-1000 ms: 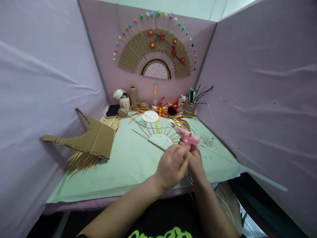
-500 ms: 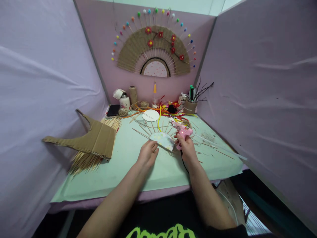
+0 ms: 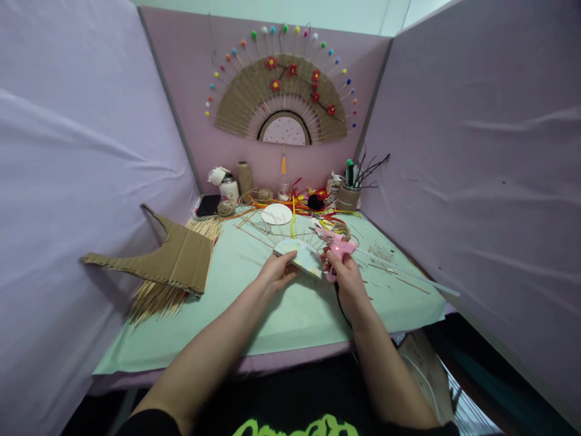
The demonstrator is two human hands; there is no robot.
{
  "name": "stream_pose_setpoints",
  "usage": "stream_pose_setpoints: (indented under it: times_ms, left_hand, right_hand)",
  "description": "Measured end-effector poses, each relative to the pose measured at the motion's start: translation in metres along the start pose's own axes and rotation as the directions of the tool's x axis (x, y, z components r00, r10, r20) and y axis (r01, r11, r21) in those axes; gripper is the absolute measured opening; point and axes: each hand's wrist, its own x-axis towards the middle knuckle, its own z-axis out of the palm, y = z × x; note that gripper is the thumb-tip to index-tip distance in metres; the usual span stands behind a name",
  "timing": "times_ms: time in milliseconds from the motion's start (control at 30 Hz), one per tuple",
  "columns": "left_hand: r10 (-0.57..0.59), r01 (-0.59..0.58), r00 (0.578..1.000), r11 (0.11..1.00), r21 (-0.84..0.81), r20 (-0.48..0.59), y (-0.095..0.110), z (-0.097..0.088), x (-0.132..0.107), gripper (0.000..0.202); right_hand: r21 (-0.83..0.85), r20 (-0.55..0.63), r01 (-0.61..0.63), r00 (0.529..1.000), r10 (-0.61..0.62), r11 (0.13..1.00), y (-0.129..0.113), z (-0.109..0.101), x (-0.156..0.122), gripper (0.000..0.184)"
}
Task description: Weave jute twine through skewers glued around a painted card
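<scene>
A pale half-round piece with a light pattern [image 3: 303,255] is tilted up a little over the table, and several thin sticks fan out from its curved far edge. My left hand [image 3: 278,270] grips its left side, thumb on top and fingers underneath. In my right hand [image 3: 344,272] is a pink glue gun [image 3: 336,243], its nozzle pointing left above the sticks. A long clear glue stick [image 3: 408,270] juts from the back of the gun, and a black cord hangs below it. The fingers on the handle are partly hidden.
Left lies a cut cardboard piece [image 3: 181,257] over a bundle of thin sticks [image 3: 157,298]. At the back are a white oval [image 3: 276,214], coloured pipe cleaners, a phone [image 3: 208,205], twine and a holder with twigs [image 3: 348,197]. A decorated fan [image 3: 240,91] hangs on the back wall.
My left hand has moved right and taken hold of the half-round piece, which is now lifted and tilted. The glue gun has shifted slightly right and down.
</scene>
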Motion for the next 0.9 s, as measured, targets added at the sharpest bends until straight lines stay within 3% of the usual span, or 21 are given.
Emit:
stream_pose_setpoints:
  times_ms: [100, 200, 333, 567, 900]
  left_hand:
    - [0.156, -0.151, 0.984, 0.987, -0.062, 0.085, -0.002, -0.004, 0.0, 0.033]
    - [0.316, -0.296, 0.939, 0.944, -0.146, 0.135, 0.006, -0.013, 0.002, 0.034]
    - [0.43, -0.361, 0.877, 0.884, -0.296, 0.215, 0.02, -0.023, 0.002, 0.031]
    - [0.45, -0.324, 0.822, 0.873, -0.364, 0.348, 0.018, -0.022, -0.003, 0.033]
    - [0.455, -0.297, 0.805, 0.865, -0.404, 0.382, 0.019, -0.022, -0.006, 0.034]
  right_hand:
    - [-0.084, 0.015, 0.067, 0.998, -0.066, 0.994, -0.011, 0.0, -0.013, 0.042]
    - [-0.17, 0.007, 0.129, 0.992, -0.13, 0.977, -0.026, -0.001, -0.029, 0.042]
    - [-0.292, 0.053, 0.196, 0.981, -0.189, 0.936, -0.045, -0.003, -0.049, 0.04]
    - [-0.359, 0.109, 0.308, 0.951, -0.288, 0.881, -0.056, -0.004, -0.065, 0.037]
    - [-0.379, 0.127, 0.273, 0.962, -0.242, 0.884, -0.05, -0.017, -0.066, 0.038]
